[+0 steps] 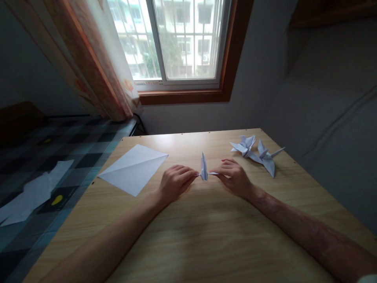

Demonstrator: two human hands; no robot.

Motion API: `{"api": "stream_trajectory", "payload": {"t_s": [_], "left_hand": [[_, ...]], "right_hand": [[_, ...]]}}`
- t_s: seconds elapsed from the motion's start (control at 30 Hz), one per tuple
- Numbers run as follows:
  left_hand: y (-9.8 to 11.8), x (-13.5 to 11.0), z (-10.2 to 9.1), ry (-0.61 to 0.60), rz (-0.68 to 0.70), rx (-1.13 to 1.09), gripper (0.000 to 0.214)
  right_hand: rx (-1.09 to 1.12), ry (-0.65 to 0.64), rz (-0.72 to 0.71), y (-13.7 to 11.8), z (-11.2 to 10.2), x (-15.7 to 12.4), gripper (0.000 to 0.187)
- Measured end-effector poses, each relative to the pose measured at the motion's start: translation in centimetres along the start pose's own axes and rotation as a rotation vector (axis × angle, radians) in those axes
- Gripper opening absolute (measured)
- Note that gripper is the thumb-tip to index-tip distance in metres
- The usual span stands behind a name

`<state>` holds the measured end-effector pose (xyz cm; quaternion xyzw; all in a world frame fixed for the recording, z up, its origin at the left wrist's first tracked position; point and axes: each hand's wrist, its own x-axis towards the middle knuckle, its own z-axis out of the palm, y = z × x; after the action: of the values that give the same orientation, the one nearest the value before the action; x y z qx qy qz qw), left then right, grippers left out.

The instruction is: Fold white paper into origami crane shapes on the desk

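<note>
A white folded paper crane is held between my two hands over the middle of the table, its body upright and seen nearly edge-on. My left hand pinches the thin point on its left side. On the opposite side, the fingers of my right hand are closed on the other point. To the left lies a creased square sheet of white paper, set like a diamond. Two finished-looking paper cranes, one behind the other, rest at the back right, just beyond my right hand.
The wooden table ends at a wall below a barred window. Left of it is a bed with a checked cover, where torn-looking white paper lies. A patterned curtain hangs by the window.
</note>
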<state>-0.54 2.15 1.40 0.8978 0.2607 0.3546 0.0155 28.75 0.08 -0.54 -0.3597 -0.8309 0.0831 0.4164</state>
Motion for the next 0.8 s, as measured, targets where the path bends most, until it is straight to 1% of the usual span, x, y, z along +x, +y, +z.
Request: {"api": "stream_trajectory", "payload": {"t_s": [0.17,0.33,0.5,0.63,0.8], "left_hand": [[0.11,0.02,0.02,0.046,0.014,0.016,0.014],[0.35,0.06,-0.14,0.018,-0.018,-0.027,0.015],[0.2,-0.14,0.04,-0.02,0.008,-0.045,0.015],[0.0,-0.23,0.3,-0.034,0.037,0.017,0.013],[0.08,-0.12,0.4,-0.008,0.067,0.07,0.009]], "right_hand": [[0.005,0.042,0.029,-0.34,0.03,0.09,0.018],[0.04,0.039,0.013,-0.42,0.32,0.01,0.02],[0.043,0.055,-0.049,-0.65,0.8,-0.05,0.019],[0.02,0.061,-0.061,-0.8,0.93,-0.01,0.017],[-0.009,0.085,-0.034,-0.65,0.91,0.02,0.016]]}}
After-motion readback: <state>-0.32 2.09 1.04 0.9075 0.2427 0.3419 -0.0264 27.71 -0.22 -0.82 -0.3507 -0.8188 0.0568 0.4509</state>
